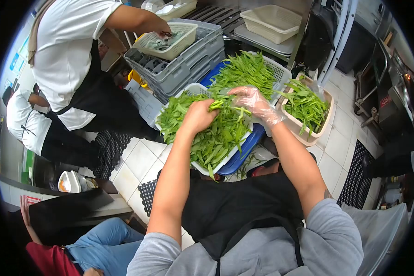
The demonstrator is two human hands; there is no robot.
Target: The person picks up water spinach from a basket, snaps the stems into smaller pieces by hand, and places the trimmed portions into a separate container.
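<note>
Currently your left hand (198, 116) is curled shut over a bunch of green leafy stems (216, 133), knuckles up, pressed into the pile. Your right hand (255, 103), inside a clear plastic glove, lies on top of the same greens just beside the left, fingers bent around a few stems; grip closed on them. The greens fill a white perforated basket (198, 166) that rests on a blue tray (244, 149) in front of your dark apron. A second white basket (280, 71) behind it holds more greens, and a beige basket (327, 108) to the right holds another heap. To the left stand stacked grey crates (188, 64); a co-worker in a white shirt has a hand (163, 31) in a small pale basket (170, 43) on top. Floor is pale tile with black mats.
</note>
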